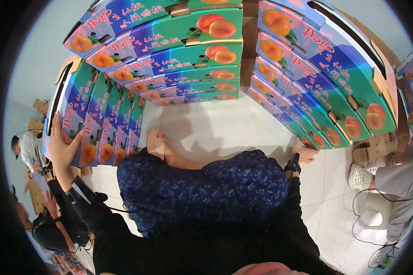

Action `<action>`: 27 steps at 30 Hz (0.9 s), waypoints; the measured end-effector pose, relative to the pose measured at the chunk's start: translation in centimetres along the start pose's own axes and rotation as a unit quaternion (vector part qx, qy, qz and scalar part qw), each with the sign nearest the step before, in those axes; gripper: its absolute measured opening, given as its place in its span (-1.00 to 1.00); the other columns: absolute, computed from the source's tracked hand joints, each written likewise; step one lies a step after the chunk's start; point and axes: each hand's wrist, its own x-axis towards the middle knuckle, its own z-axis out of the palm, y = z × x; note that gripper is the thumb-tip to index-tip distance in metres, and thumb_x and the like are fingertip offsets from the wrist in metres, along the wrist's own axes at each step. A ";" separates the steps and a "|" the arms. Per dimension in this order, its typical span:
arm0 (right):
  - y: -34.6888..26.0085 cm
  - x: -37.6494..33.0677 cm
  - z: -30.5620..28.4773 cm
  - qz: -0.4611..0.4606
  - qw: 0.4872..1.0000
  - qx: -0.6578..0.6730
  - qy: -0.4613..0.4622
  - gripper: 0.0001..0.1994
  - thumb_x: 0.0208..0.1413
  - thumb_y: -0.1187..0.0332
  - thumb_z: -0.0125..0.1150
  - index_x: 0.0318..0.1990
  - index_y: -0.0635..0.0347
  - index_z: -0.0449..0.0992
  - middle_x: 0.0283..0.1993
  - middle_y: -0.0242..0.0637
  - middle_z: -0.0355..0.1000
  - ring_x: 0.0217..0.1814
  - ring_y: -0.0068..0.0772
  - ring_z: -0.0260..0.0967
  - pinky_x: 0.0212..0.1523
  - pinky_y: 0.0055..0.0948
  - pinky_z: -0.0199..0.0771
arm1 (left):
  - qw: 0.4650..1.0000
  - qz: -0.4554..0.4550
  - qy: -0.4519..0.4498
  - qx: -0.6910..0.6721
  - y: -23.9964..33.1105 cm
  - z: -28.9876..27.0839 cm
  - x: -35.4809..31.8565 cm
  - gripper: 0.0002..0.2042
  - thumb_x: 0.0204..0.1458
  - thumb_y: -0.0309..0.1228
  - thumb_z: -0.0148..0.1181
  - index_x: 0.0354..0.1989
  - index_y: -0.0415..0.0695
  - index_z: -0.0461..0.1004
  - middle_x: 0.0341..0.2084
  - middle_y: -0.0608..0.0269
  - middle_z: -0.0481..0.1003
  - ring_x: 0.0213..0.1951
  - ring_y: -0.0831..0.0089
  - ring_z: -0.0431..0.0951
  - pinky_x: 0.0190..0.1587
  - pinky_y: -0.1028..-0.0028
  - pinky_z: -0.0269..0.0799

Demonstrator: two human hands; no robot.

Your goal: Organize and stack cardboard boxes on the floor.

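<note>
My left hand (63, 145) lies flat with fingers spread against the side of the outermost box in a row of blue and green fruit boxes standing on edge (92, 120) at my left. My right hand (304, 152) reaches down to the lowest box of a tall leaning stack of the same boxes (323, 87) at my right and touches its corner; whether it grips is hidden. Both forearms are in black sleeves with a device strapped at each wrist. My knees in a dark blue patterned skirt (202, 188) fill the middle.
A third stack of the same boxes (179, 55) rises straight ahead over a pale tiled floor (215, 128). Other people sit or crouch at far left (30, 153). A seated person's leg and white shoe (362, 176) are at right, with cables and brown cardboard nearby.
</note>
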 end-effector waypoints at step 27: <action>14.7 -0.6 -1.9 0.013 0.969 -0.184 -0.167 0.08 -0.40 -0.32 0.32 0.17 0.37 0.13 0.13 -0.03 0.18 0.22 -0.08 0.17 0.25 0.12 -0.12 | 0.753 0.138 -0.434 -0.475 33.5 19.5 -4.4 -0.53 0.14 -0.12 0.03 0.10 -0.20 0.35 0.08 -0.03 0.36 0.16 0.17 0.30 0.21 0.34 0.13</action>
